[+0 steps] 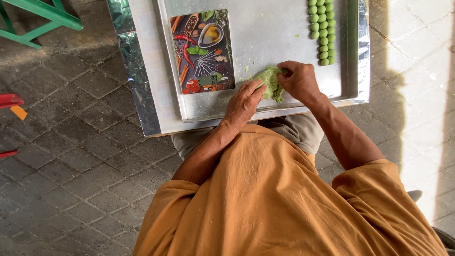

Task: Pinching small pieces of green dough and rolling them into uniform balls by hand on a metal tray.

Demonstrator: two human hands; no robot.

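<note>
A big grey brick floor (71,156) is under everything. A person in an orange shirt (275,199) sits by a shiny metal tray (279,33) that rests on a foil-covered bench (142,71). All places here are told from the tray. A green frame (38,19) stands far off its left side. On the tray's left part lies a flat kitchen scale (203,51) with pictures of spices and chillies on top. At the tray's top right, small green balls (322,31) sit in neat rows. Near the tray's front edge lies a lump of green dough (270,83). The left hand (242,102) presses on the lump, fingers bent against its side. The right hand (298,79) is clenched on the lump's top, pinching the dough.
</note>
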